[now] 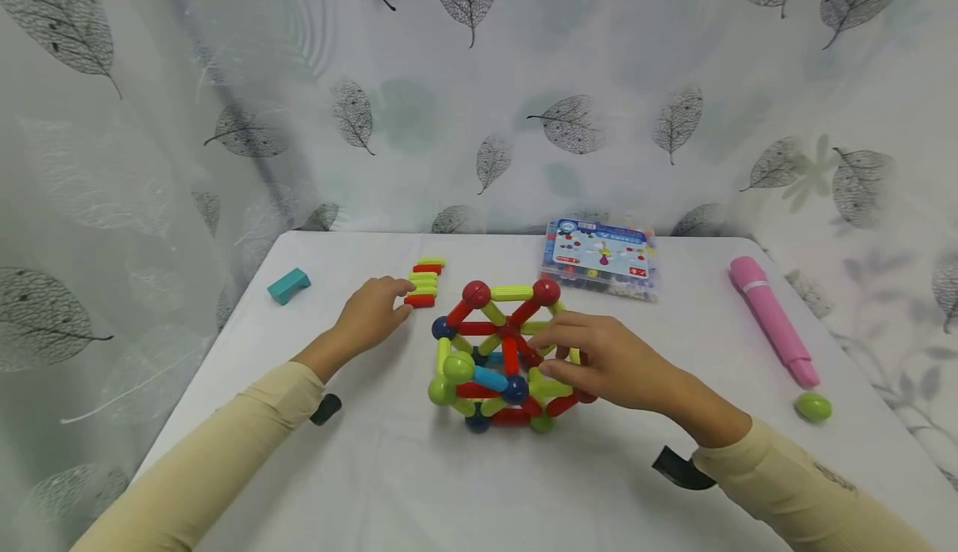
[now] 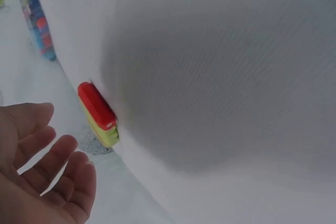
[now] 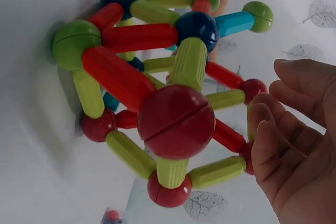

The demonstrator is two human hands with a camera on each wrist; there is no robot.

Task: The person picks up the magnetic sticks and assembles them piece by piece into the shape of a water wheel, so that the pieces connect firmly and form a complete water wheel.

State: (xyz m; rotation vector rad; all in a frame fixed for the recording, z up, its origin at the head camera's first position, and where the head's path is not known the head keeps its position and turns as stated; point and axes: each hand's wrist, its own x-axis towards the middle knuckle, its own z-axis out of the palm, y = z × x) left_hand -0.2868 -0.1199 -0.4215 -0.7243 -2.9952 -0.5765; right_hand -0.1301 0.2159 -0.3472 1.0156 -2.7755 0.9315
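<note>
- The left hand (image 1: 370,312) lies palm down on the white table (image 1: 374,469), reaching ahead toward a small stack of rods (image 1: 424,282) in yellow-green and red.
- Its fingertips (image 1: 402,288) sit at the near edge of that stack, touching it or just short of it; the head view does not settle which.
- In the left wrist view the left hand (image 2: 42,166) shows relaxed, nearly straight fingers with nothing between them, and the stack of rods (image 2: 98,114) sits just beyond the fingertips (image 2: 71,142), with a narrow strip of table showing between.
- The right hand (image 1: 606,361) rests against the right side of the rod-and-ball structure (image 1: 497,357), a cage of red, yellow-green and blue rods joined by balls, which stands on the table directly between the two hands.
- Its fingers (image 1: 557,344) curve in among the rods on that side; whether they pinch a rod cannot be told from the head view.
- In the right wrist view the right hand (image 3: 294,145) has loosely bent fingers, and its fingertips (image 3: 262,124) are at the red and yellow-green rods of the structure (image 3: 168,108), with no rod visibly enclosed.
- Beyond the right hand, toward the curtain, lies a flat parts box (image 1: 601,257) with a printed lid.
- Right of the right hand lies a pink cylinder (image 1: 771,319), with a green ball (image 1: 812,406) near its closer end.
- Left of the left hand, well apart, sits a teal block (image 1: 288,285).
</note>
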